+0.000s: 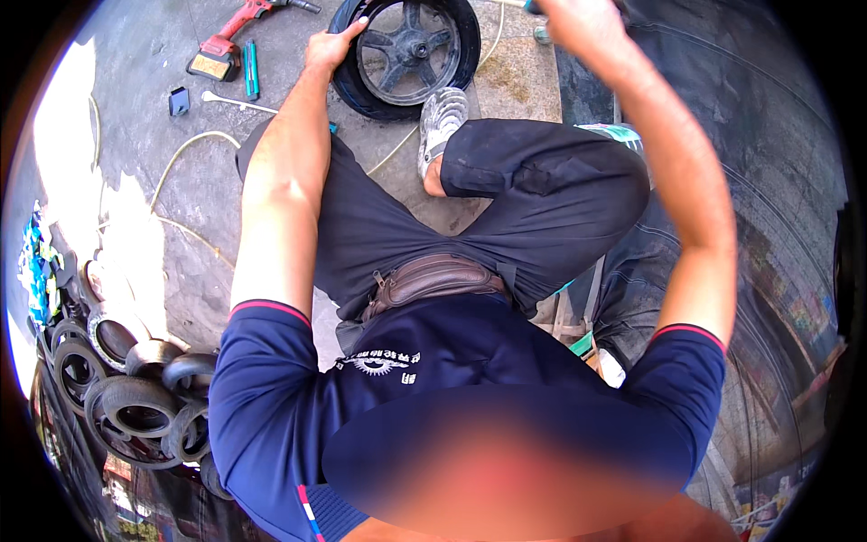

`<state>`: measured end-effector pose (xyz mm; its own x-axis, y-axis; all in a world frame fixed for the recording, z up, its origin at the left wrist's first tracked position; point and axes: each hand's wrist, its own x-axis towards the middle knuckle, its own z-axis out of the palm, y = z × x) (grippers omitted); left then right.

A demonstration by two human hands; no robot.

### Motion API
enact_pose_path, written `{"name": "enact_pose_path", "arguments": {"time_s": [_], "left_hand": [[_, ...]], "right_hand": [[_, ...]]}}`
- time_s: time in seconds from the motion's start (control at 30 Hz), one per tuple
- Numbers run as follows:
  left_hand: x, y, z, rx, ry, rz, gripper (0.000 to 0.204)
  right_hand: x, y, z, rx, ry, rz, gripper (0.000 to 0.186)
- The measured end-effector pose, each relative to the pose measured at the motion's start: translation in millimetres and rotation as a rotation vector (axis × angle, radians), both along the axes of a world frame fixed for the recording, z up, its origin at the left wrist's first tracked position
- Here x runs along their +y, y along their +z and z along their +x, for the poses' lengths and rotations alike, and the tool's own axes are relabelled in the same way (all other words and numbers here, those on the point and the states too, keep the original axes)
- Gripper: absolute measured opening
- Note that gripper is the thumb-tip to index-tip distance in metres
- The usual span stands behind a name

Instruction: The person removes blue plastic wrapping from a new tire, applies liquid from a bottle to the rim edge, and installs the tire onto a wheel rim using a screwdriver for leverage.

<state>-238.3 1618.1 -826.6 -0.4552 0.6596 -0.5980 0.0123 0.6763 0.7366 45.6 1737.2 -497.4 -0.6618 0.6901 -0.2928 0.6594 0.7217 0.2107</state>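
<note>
A small wheel with a black tyre [349, 86] and a grey spoked rim [418, 51] is at the top centre, in front of my shoe. My left hand [332, 49] grips the tyre's left edge, thumb over the sidewall and the other fingers mostly hidden. At the top right, my right hand [582, 25] is closed, partly cut off by the frame edge. A blue-teal end [533, 5] of a tool shows beside it; its kind is not clear.
Left of the wheel lie a red cordless power tool [233, 32], a teal-handled tool [251, 70], a metal rod [237, 102] and a small dark box [179, 101]. A pale hose [185, 144] crosses the floor. Old tyres [140, 405] are piled at the lower left.
</note>
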Motion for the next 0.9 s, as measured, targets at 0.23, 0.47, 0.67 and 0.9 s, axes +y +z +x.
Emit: {"name": "enact_pose_path", "arguments": {"time_s": [0.23, 0.47, 0.67, 0.9], "left_hand": [[8.2, 31.2, 6.8, 0.014, -0.177, 0.08, 0.086], [76.5, 74.8, -23.4, 0.29, -0.387, 0.199, 0.082], [130.6, 107.2, -15.3, 0.035, -0.729, 0.011, 0.067], [119.4, 95.0, -18.7, 0.196, -0.618, 0.048, 0.077]], "right_hand": [[136.6, 60.2, -114.9, -0.289, 0.617, 0.382, 0.009], [93.7, 76.1, -131.0, -0.287, 0.646, 0.287, 0.008], [66.8, 58.9, -69.8, -0.146, 0.488, 0.276, 0.007], [-39.2, 75.8, 21.4, 0.095, 0.127, 0.44, 0.018]]}}
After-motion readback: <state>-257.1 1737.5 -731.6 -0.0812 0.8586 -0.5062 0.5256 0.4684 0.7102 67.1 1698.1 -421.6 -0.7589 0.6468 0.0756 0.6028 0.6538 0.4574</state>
